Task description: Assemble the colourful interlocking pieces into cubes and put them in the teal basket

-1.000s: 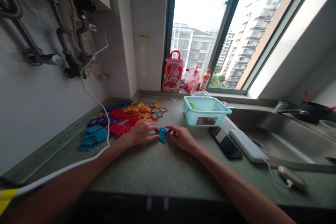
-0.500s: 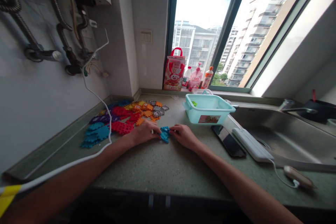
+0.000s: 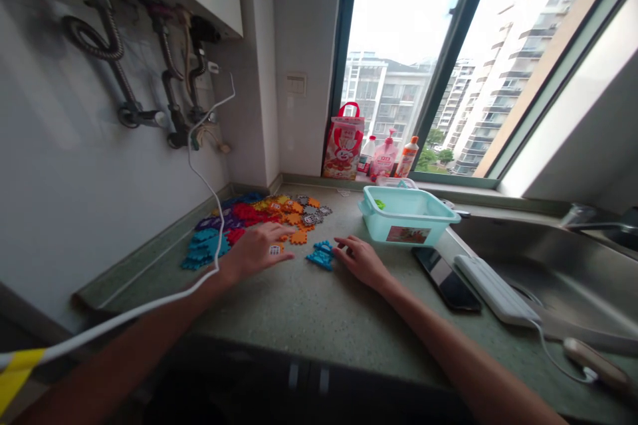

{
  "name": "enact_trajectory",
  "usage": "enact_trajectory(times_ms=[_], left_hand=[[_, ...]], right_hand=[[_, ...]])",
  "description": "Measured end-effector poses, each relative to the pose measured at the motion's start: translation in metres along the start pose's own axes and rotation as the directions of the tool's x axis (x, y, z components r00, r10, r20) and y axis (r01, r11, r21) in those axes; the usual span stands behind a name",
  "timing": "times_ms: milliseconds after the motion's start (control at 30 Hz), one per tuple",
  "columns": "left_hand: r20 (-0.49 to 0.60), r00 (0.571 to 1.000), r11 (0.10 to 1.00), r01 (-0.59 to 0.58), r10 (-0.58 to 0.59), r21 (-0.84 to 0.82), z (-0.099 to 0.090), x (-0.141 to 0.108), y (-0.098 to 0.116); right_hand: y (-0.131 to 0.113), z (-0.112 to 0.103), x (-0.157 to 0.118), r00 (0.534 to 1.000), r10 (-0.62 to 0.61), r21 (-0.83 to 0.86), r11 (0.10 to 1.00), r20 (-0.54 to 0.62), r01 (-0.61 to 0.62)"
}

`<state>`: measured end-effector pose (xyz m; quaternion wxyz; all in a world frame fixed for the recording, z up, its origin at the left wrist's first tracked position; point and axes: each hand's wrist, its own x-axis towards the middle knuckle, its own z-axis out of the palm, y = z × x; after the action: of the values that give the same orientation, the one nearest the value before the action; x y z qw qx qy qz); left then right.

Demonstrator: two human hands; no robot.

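A small blue assembly of interlocking toothed plastic pieces lies on the counter between my hands. My right hand is beside it, fingers loosely bent and apart, the fingertips at its right edge; whether they touch it I cannot tell. My left hand is open at the front of the pile, thumb away from the stretched fingers. An orange piece with a white print shows between that thumb and the fingers. Behind and left of this hand spread red pieces, orange pieces and light-blue pieces.
A mint-green plastic tub stands right of the pile. Farther right are a black phone, a white power strip and a steel sink. A white cable hangs across the left side. Bottles line the windowsill.
My left hand has let go of the blue assembly and moved left to the pile, its fingers opening. My right hand's fingers have loosened beside the assembly. The camera view has shifted slightly.
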<state>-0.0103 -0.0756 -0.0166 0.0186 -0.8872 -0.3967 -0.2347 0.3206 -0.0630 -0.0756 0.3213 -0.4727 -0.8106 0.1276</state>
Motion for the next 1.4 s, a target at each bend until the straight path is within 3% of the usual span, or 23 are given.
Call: enact_trajectory(times_ms=[67, 167, 233, 333, 500, 700, 867, 1000, 1167, 1400], left_hand=[[-0.099, 0.985, 0.980, 0.153, -0.141, 0.127, -0.018, -0.033, -0.028], [-0.229, 0.928, 0.873, 0.359, -0.295, 0.330, -0.034, -0.081, -0.072], [-0.207, 0.919, 0.829, 0.392, -0.335, 0.399, -0.035, -0.101, -0.090], [-0.176, 0.936, 0.847, 0.352, -0.306, 0.399, -0.030, -0.113, -0.094], [-0.236, 0.958, 0.924, 0.231, -0.162, 0.305, -0.026, -0.118, -0.064], [-0.193, 0.981, 0.991, 0.054, -0.030, 0.120, -0.015, -0.126, -0.012], [-0.120, 0.985, 0.985, 0.109, -0.125, -0.133, 0.013, -0.089, 0.056], [-0.025, 0.989, 0.935, 0.130, -0.147, -0.330, 0.027, -0.059, 0.096], [0.036, 0.994, 0.913, 0.111, -0.105, -0.392, 0.029, -0.053, 0.106], [-0.002, 0.992, 0.922, 0.113, -0.123, -0.370, 0.031, -0.048, 0.100]], right_hand=[[0.004, -0.003, -0.002, 1.000, -0.001, 0.016, 1.000, 0.000, 0.001], [0.005, -0.006, -0.003, 1.000, -0.015, 0.042, 0.999, 0.018, 0.014], [0.005, -0.006, -0.004, 0.999, -0.037, 0.053, 0.998, 0.027, 0.035], [0.005, -0.008, -0.005, 0.998, -0.062, 0.064, 0.996, 0.018, 0.061], [0.002, -0.013, -0.009, 0.997, -0.069, 0.069, 0.995, -0.033, 0.071], [-0.017, -0.017, -0.011, 0.985, -0.146, 0.069, 0.986, -0.094, 0.152], [-0.039, -0.016, -0.020, 0.952, -0.302, 0.093, 0.950, 0.050, 0.297], [-0.049, -0.014, -0.027, 0.937, -0.269, 0.105, 0.962, 0.223, 0.251], [-0.049, -0.012, -0.027, 0.940, -0.228, 0.027, 0.973, 0.254, 0.229], [-0.044, -0.007, -0.025, 0.938, -0.279, 0.003, 0.959, 0.207, 0.285]])
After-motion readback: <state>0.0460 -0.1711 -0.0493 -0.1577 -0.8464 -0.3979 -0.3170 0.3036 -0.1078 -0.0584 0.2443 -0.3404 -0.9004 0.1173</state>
